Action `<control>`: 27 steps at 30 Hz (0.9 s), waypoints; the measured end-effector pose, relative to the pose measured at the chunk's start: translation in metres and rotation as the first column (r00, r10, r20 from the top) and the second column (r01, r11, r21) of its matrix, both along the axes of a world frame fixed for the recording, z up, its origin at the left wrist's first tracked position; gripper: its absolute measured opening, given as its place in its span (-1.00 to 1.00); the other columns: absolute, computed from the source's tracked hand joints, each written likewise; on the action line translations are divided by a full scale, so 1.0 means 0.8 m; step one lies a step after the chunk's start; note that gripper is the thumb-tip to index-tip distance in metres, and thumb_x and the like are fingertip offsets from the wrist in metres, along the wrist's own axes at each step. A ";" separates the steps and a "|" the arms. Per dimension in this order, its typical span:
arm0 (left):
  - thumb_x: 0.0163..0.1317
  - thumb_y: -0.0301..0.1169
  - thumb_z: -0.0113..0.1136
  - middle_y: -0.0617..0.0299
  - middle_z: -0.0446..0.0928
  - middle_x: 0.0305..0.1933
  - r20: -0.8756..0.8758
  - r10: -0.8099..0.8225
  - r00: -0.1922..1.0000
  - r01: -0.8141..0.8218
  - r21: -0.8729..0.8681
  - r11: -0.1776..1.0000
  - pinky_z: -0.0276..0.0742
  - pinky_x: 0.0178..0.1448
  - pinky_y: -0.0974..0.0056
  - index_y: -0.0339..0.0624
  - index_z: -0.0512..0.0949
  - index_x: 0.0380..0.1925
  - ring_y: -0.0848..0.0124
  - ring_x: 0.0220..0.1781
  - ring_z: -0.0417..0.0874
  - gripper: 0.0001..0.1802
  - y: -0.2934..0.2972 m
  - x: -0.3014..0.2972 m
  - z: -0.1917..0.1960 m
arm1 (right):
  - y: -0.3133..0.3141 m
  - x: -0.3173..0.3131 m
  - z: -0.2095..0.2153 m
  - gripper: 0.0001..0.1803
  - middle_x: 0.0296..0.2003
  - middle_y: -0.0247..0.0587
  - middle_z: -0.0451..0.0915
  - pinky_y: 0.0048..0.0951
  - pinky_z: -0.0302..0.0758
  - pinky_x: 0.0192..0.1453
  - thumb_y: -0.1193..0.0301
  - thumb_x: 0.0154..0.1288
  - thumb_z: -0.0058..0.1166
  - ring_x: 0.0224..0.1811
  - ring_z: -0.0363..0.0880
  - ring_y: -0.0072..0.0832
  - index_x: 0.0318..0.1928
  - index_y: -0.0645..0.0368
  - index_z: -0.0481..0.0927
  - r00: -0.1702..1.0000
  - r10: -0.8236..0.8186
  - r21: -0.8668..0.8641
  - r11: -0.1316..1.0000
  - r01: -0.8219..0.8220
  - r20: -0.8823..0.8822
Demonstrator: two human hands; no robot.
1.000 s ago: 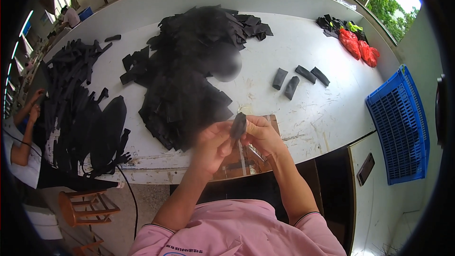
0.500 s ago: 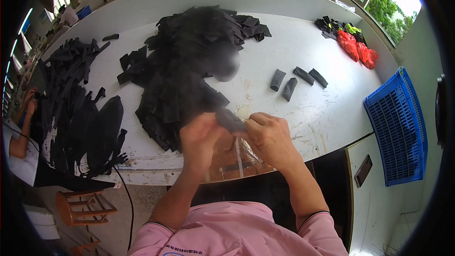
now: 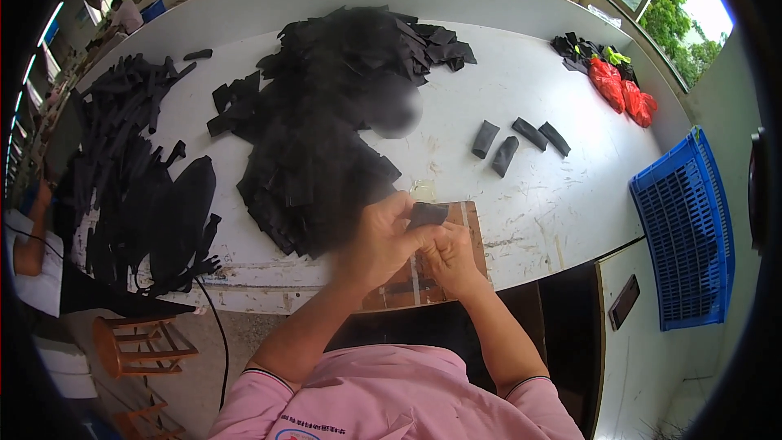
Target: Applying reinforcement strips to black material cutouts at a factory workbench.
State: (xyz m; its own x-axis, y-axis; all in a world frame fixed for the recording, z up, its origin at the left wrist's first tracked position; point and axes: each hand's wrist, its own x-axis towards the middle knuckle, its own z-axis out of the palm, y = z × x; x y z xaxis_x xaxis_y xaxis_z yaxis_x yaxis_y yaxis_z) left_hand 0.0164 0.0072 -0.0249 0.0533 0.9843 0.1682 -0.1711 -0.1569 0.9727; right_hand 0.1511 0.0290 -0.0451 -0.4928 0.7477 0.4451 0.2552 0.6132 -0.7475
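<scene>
Between my hands is a small black fabric piece (image 3: pixel 428 213), folded or tube-shaped, held over a brown board (image 3: pixel 474 236) at the table's front edge. My left hand (image 3: pixel 381 240) grips its left side, thumb across the near edge. Curled closed just below it, my right hand (image 3: pixel 450 254) meets the left thumb and pinches at the near edge; its fingertips are partly hidden. To the right lie several similar black fabric tubes (image 3: pixel 485 138). Beyond my left hand spreads a big heap of flat black fabric pieces (image 3: pixel 285 171), partly blurred by a smear in the view.
Long black strips (image 3: pixel 122 106) and larger dark pieces (image 3: pixel 191 204) cover the left of the white table (image 3: pixel 562 195). Red plastic bags (image 3: pixel 607 85) sit at the far right. A blue crate (image 3: pixel 684 228) stands right of the table, near a phone (image 3: pixel 625 301). A wooden stool (image 3: pixel 134 346) and a co-worker's arm (image 3: pixel 34 232) are at left.
My hands have come closer together, the right one moving left and lower. The black fabric piece has shifted right and turned, and more of the brown board shows.
</scene>
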 end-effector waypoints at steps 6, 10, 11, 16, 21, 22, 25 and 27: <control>0.01 -0.67 0.10 0.19 0.48 -0.38 0.258 -0.083 0.963 0.069 0.061 0.996 0.44 -0.19 0.45 -0.35 0.47 -0.34 0.53 -0.29 0.48 -0.83 -0.005 -0.007 0.023 | 0.007 0.006 0.018 -0.86 -0.58 -0.15 0.46 -0.30 0.41 -0.46 0.38 0.05 0.01 -0.53 0.48 -0.20 -0.41 0.19 0.48 0.978 -0.025 0.038 0.999 0.017 0.205; 0.00 -0.69 0.11 0.16 0.49 -0.37 0.337 -0.048 0.940 0.041 0.029 0.999 0.45 -0.17 0.44 -0.35 0.49 -0.33 0.52 -0.29 0.48 -0.82 -0.006 -0.005 0.031 | 0.007 0.005 0.039 -0.85 -0.54 -0.12 0.48 -0.31 0.41 -0.45 0.39 0.05 0.02 -0.50 0.49 -0.21 -0.39 0.20 0.48 0.988 -0.016 0.029 1.000 0.011 0.156; 0.00 -0.67 0.12 0.18 0.49 -0.37 0.195 -0.075 0.978 0.054 0.111 0.992 0.44 -0.19 0.46 -0.35 0.49 -0.35 0.54 -0.30 0.48 -0.83 -0.005 -0.004 0.042 | 0.007 0.006 0.034 -0.85 -0.54 -0.12 0.48 -0.31 0.41 -0.45 0.39 0.05 0.02 -0.50 0.49 -0.21 -0.39 0.20 0.48 0.987 -0.019 0.024 1.000 0.015 0.159; 0.01 -0.64 0.14 0.25 0.49 -0.37 -0.124 -0.098 0.987 0.096 -0.023 0.995 0.40 -0.30 0.54 -0.34 0.48 -0.38 0.66 -0.36 0.44 -0.87 0.001 -0.009 0.006 | 0.005 0.010 -0.022 -0.84 -0.49 -0.08 0.49 -0.31 0.41 -0.42 0.40 0.07 0.01 -0.44 0.49 -0.18 -0.34 0.21 0.48 0.990 0.000 -0.181 0.983 0.026 0.144; 0.03 -0.63 0.12 0.25 0.49 -0.36 -0.088 0.021 0.996 -0.017 0.046 0.999 0.40 -0.27 0.55 -0.35 0.49 -0.34 0.65 -0.33 0.45 -0.85 -0.006 -0.002 0.019 | 0.003 0.009 -0.001 -0.77 -0.61 -0.16 0.45 -0.48 0.35 -0.48 0.33 0.21 -0.05 -0.59 0.41 -0.47 -0.39 0.28 0.47 0.995 -0.008 -0.188 0.982 0.027 0.099; 0.04 -0.64 0.11 0.23 0.49 -0.35 -0.103 0.022 0.994 -0.015 0.069 0.998 0.41 -0.25 0.55 -0.35 0.49 -0.34 0.63 -0.31 0.46 -0.86 -0.008 -0.005 0.022 | 0.005 0.009 0.006 -0.77 -0.61 -0.15 0.45 -0.48 0.35 -0.48 0.32 0.22 -0.07 -0.61 0.40 -0.43 -0.38 0.27 0.47 0.995 0.016 -0.120 0.993 -0.004 0.097; 0.05 -0.64 0.09 0.21 0.50 -0.33 -0.019 -0.016 1.000 0.018 0.107 0.994 0.43 -0.22 0.54 -0.36 0.50 -0.36 0.60 -0.30 0.48 -0.88 -0.008 -0.012 0.020 | 0.009 0.010 0.018 -0.77 -0.62 -0.14 0.44 -0.46 0.35 -0.49 0.32 0.23 -0.09 -0.61 0.39 -0.37 -0.35 0.25 0.48 0.995 -0.006 0.083 0.997 -0.003 0.104; 0.05 -0.64 0.09 0.19 0.50 -0.33 0.083 -0.070 0.994 0.058 0.142 0.988 0.45 -0.22 0.53 -0.37 0.50 -0.37 0.59 -0.29 0.48 -0.89 -0.006 -0.011 0.014 | 0.004 0.008 0.010 -0.77 -0.63 -0.16 0.42 -0.44 0.35 -0.49 0.31 0.24 -0.12 -0.61 0.39 -0.37 -0.36 0.24 0.47 0.990 -0.037 0.106 0.994 0.023 0.133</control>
State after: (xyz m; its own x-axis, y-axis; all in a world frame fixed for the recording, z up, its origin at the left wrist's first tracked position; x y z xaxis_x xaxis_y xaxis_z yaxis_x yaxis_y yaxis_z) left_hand 0.0076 0.0027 -0.0135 0.0944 0.9460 0.3101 -0.2685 -0.2757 0.9230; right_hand 0.1578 0.0322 -0.0372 -0.5313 0.7165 0.4521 0.3688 0.6761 -0.6379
